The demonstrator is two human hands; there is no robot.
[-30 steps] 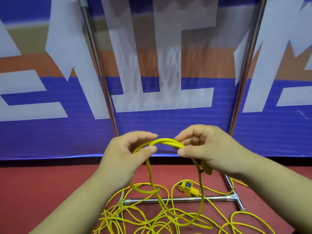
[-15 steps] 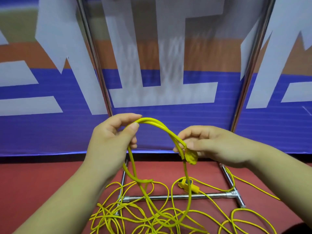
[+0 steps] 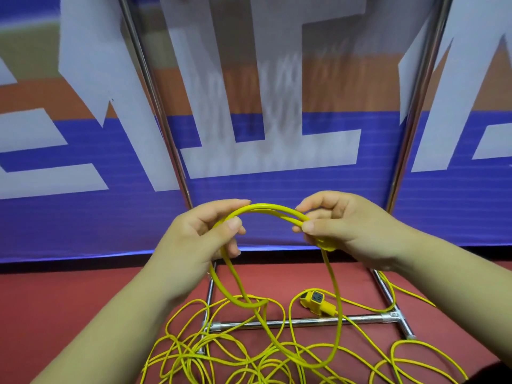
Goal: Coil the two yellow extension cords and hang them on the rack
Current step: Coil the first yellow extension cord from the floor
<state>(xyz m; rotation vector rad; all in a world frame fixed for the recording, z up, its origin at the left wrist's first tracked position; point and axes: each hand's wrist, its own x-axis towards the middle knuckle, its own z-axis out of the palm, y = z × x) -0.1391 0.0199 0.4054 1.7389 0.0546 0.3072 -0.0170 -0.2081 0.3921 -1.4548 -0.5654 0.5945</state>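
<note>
Fingers (image 3: 232,224) of my left hand (image 3: 194,242) and my right hand (image 3: 346,228) pinch a yellow extension cord (image 3: 266,207) arching between them; beneath the fingers, the rest sprawls across the rack (image 3: 304,322) base

We count two hands, the left hand (image 3: 194,245) and right hand (image 3: 349,231), one rack (image 3: 304,322), one socket (image 3: 315,300); the tangled cords (image 3: 266,205) defy counting.
</note>
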